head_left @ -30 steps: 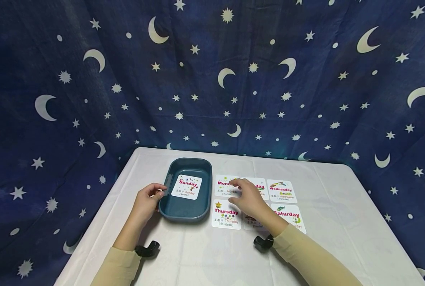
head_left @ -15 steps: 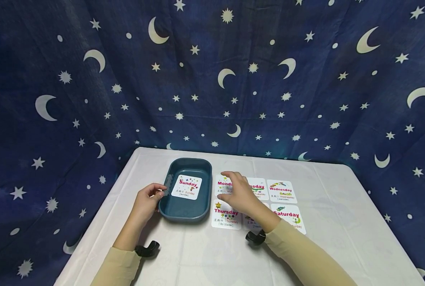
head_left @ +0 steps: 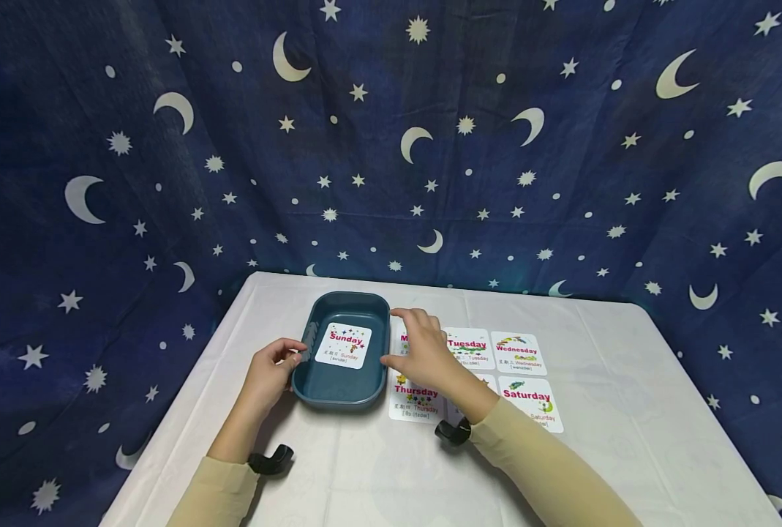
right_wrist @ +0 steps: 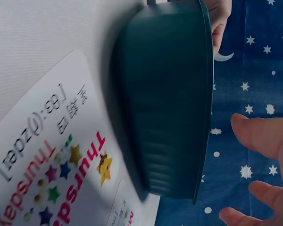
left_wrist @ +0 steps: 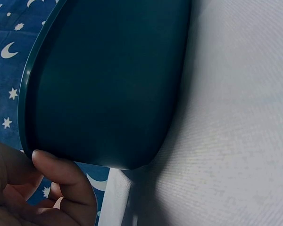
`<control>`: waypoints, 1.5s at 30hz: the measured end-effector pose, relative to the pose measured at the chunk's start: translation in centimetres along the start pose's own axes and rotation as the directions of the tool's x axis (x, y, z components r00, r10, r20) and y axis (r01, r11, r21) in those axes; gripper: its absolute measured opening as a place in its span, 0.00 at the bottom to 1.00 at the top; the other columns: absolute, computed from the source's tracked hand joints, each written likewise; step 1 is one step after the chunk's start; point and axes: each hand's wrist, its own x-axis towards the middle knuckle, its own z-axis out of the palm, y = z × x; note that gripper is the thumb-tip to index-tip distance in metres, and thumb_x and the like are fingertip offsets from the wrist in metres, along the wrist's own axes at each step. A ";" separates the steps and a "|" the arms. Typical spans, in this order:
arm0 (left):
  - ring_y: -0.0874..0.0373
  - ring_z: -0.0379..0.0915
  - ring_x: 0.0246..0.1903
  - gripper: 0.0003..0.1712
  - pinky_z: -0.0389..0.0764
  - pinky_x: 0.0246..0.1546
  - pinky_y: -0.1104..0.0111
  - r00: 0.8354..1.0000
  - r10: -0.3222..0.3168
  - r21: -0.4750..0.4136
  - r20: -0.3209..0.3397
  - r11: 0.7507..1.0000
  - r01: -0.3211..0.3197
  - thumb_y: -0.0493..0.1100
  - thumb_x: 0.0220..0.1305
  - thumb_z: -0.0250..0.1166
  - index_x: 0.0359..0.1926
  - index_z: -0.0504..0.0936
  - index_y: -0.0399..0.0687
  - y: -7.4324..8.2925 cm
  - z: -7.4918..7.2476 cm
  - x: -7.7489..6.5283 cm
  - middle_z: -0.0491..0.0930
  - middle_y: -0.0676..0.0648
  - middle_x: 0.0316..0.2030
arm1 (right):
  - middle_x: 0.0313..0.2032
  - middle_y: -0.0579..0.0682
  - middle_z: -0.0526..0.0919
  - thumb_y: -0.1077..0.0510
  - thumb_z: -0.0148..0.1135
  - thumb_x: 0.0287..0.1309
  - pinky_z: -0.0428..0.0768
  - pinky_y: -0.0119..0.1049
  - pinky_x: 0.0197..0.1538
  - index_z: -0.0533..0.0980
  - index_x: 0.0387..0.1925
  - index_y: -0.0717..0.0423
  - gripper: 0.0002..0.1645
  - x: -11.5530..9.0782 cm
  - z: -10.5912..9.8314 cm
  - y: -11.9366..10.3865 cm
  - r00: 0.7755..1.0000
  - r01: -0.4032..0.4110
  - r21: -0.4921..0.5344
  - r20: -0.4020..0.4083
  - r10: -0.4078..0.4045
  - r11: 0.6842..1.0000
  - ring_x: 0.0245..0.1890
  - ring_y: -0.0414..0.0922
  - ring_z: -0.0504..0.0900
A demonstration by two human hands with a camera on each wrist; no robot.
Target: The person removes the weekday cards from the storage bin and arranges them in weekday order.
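Observation:
A dark teal tray (head_left: 344,386) stands on the table with a Sunday card (head_left: 343,345) lying in it. My left hand (head_left: 265,375) pinches the tray's left rim between thumb and fingers; the left wrist view shows the thumb (left_wrist: 61,167) on the edge. Over the Monday card (head_left: 404,339), my right hand (head_left: 430,359) spreads thumb and forefinger towards the tray's right rim. In the right wrist view a gap shows between its thumb (right_wrist: 254,132) and the rim. That hand covers most of the Monday card and its arm hides much of a lower-row card (head_left: 489,381).
Beside the tray lie Tuesday (head_left: 467,348), Wednesday (head_left: 519,353), Thursday (head_left: 415,399) and Saturday (head_left: 529,402) cards, in two rows. The table (head_left: 628,410) has a white cloth. A dark blue curtain (head_left: 391,161) with moons and stars hangs behind and at the sides.
My right hand has moved left across the cards to the tray's right side, uncovering the Tuesday card, its fingers opening wider. My left hand and the tray stay in place.

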 end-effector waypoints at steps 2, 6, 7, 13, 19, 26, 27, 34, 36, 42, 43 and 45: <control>0.59 0.70 0.21 0.10 0.77 0.20 0.69 1.000 -0.002 0.003 0.000 1.000 0.002 0.32 0.77 0.62 0.54 0.85 0.36 0.0 0.0 0.0 0.76 0.44 0.35 | 0.75 0.57 0.69 0.47 0.85 0.53 0.66 0.64 0.70 0.65 0.79 0.44 0.56 0.1 0.1 -0.3 1.000 0.009 -0.008 0.005 -0.009 1.000 0.72 0.60 0.65; 0.58 0.70 0.21 0.10 0.77 0.21 0.69 1.000 -0.007 0.003 0.001 1.000 0.007 0.32 0.77 0.62 0.54 0.85 0.36 0.1 0.0 0.0 0.77 0.42 0.37 | 0.75 0.57 0.68 0.46 0.85 0.53 0.65 0.63 0.66 0.64 0.80 0.43 0.57 0.6 0.4 -0.9 0.999 0.032 -0.040 0.014 -0.032 0.999 0.71 0.59 0.65; 0.58 0.70 0.21 0.10 0.77 0.21 0.69 1.000 -0.008 0.003 0.001 1.000 0.008 0.32 0.77 0.62 0.54 0.85 0.36 0.1 0.0 0.0 0.77 0.41 0.37 | 0.74 0.57 0.68 0.45 0.85 0.52 0.65 0.63 0.66 0.64 0.80 0.43 0.58 0.7 0.5 -1.1 0.999 0.039 -0.050 0.014 -0.039 0.998 0.71 0.59 0.65; 0.58 0.70 0.21 0.10 0.77 0.21 0.69 1.000 -0.009 0.004 -0.002 1.000 0.009 0.32 0.77 0.62 0.54 0.86 0.36 0.0 0.0 0.1 0.77 0.42 0.36 | 0.73 0.56 0.68 0.43 0.86 0.51 0.66 0.60 0.64 0.62 0.81 0.43 0.61 1.5 1.2 -2.0 0.998 0.068 -0.095 0.023 -0.067 0.993 0.70 0.59 0.65; 0.58 0.70 0.22 0.10 0.77 0.20 0.69 1.000 -0.010 0.007 -0.003 1.000 0.010 0.32 0.77 0.62 0.54 0.86 0.36 -0.2 0.1 0.1 0.75 0.46 0.34 | 0.74 0.57 0.67 0.42 0.85 0.51 0.65 0.62 0.66 0.60 0.82 0.43 0.62 2.2 1.7 -2.7 0.995 0.091 -0.109 0.049 -0.087 0.990 0.73 0.60 0.63; 0.58 0.70 0.22 0.10 0.77 0.20 0.69 1.000 -0.006 0.008 -0.007 1.000 0.007 0.32 0.77 0.61 0.53 0.85 0.35 -0.2 0.1 0.2 0.74 0.47 0.33 | 0.75 0.58 0.66 0.40 0.84 0.54 0.63 0.65 0.70 0.57 0.83 0.42 0.63 3.2 2.6 -3.5 0.990 0.121 -0.147 0.095 -0.108 0.982 0.75 0.61 0.61; 0.58 0.70 0.22 0.10 0.77 0.20 0.69 1.000 -0.006 0.006 -0.006 1.000 0.006 0.32 0.77 0.61 0.53 0.85 0.35 -0.3 0.1 0.3 0.74 0.47 0.33 | 0.75 0.58 0.65 0.40 0.84 0.54 0.63 0.65 0.70 0.57 0.83 0.42 0.63 3.3 2.8 -3.6 0.989 0.123 -0.154 0.101 -0.108 0.980 0.75 0.62 0.60; 0.57 0.69 0.22 0.11 0.77 0.20 0.69 1.000 -0.006 0.008 0.002 1.000 0.006 0.32 0.77 0.61 0.54 0.85 0.35 -0.3 0.1 0.2 0.74 0.47 0.34 | 0.75 0.58 0.64 0.37 0.83 0.53 0.63 0.63 0.71 0.56 0.83 0.40 0.64 4.0 4.0 -4.3 0.986 0.139 -0.229 0.126 -0.112 0.963 0.75 0.61 0.60; 0.58 0.69 0.21 0.11 0.77 0.21 0.69 1.000 -0.008 0.005 0.001 1.000 0.008 0.32 0.77 0.61 0.54 0.85 0.35 -0.3 0.0 0.2 0.74 0.47 0.34 | 0.75 0.58 0.63 0.37 0.83 0.53 0.63 0.63 0.72 0.55 0.83 0.40 0.64 4.2 4.3 -4.5 0.984 0.147 -0.238 0.134 -0.118 0.960 0.75 0.61 0.60; 0.58 0.70 0.21 0.11 0.77 0.21 0.69 1.000 -0.013 -0.005 0.005 1.000 0.013 0.32 0.78 0.61 0.55 0.85 0.35 -0.1 0.0 0.1 0.75 0.46 0.34 | 0.76 0.58 0.62 0.35 0.83 0.52 0.60 0.64 0.74 0.53 0.84 0.38 0.67 4.9 5.3 -4.9 0.979 0.161 -0.271 0.164 -0.120 0.949 0.78 0.60 0.57; 0.58 0.71 0.21 0.11 0.77 0.21 0.69 1.000 -0.014 -0.006 0.006 1.000 0.014 0.33 0.78 0.62 0.55 0.85 0.35 -0.1 0.0 0.1 0.75 0.46 0.35 | 0.77 0.58 0.61 0.35 0.83 0.52 0.60 0.64 0.74 0.53 0.84 0.38 0.67 5.0 5.4 -5.0 0.979 0.164 -0.278 0.167 -0.120 0.947 0.78 0.59 0.57; 0.59 0.71 0.21 0.11 0.78 0.21 0.69 1.000 -0.014 -0.009 0.009 1.000 0.014 0.33 0.78 0.62 0.55 0.85 0.35 0.0 0.0 0.1 0.76 0.45 0.35 | 0.77 0.58 0.61 0.34 0.83 0.52 0.60 0.64 0.75 0.52 0.84 0.37 0.67 5.2 5.7 -5.0 0.977 0.168 -0.291 0.175 -0.120 0.942 0.79 0.59 0.57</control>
